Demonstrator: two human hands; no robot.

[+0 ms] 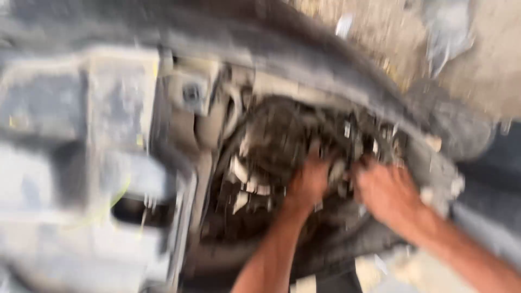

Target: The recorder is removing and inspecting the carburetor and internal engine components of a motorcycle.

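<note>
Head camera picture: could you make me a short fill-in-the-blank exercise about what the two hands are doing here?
1. Both hands reach into a dark tangle of wires and parts inside a grey ____.
2. The left hand and right hand are both ____ of gloves.
3. The ground at upper right looks ____.

Missing words: housing; bare; sandy

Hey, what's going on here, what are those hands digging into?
The picture is badly blurred. A person has both bare hands pushed into a dark, dirty tangle of parts and wires inside an opened grey body shell. The left hand and the right hand sit side by side against the tangle; whether either is gripping anything cannot be told. Pale grey panels lie to the left, and sandy ground shows beyond.
</note>
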